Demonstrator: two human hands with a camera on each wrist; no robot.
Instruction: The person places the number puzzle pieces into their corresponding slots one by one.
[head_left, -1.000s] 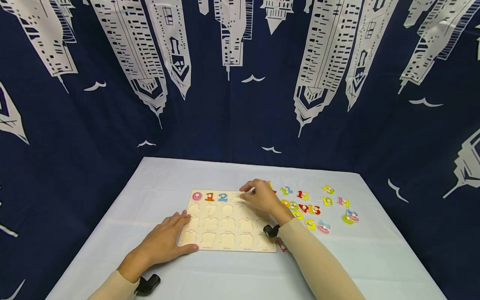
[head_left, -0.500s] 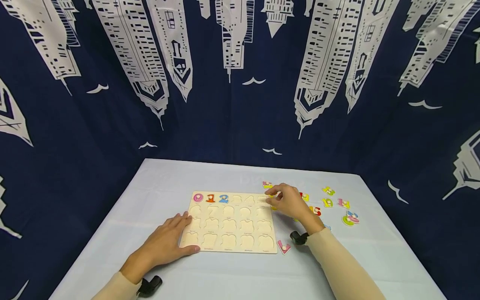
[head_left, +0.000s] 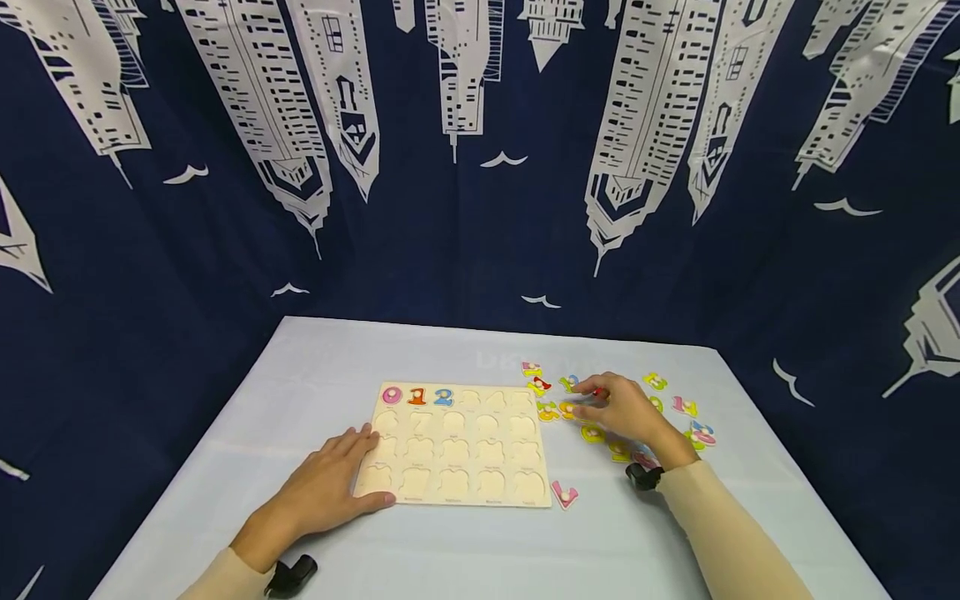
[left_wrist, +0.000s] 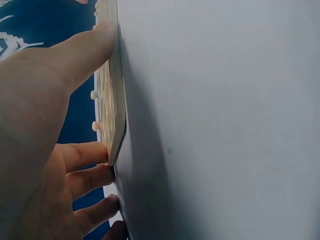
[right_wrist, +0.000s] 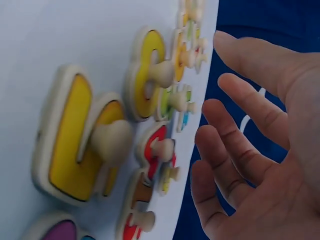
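Note:
A wooden number puzzle board lies on the white table. Its top row carries a pink 0, a red 1 and a blue 2; the other visible recesses are bare. My left hand rests at the board's near left corner, thumb on the front edge and fingers along the left edge. Over the loose knobbed number pieces to the right, my right hand hovers with fingers apart, holding nothing. In the right wrist view a yellow piece and a red piece lie below it.
A pink piece lies just off the board's near right corner. Several more pieces, including a green one and a pink-and-yellow one, spread to the right. A dark blue printed curtain hangs behind the table.
My right hand has moved right, from above the board's top row to above the loose pieces. My left hand has stayed at the board's corner.

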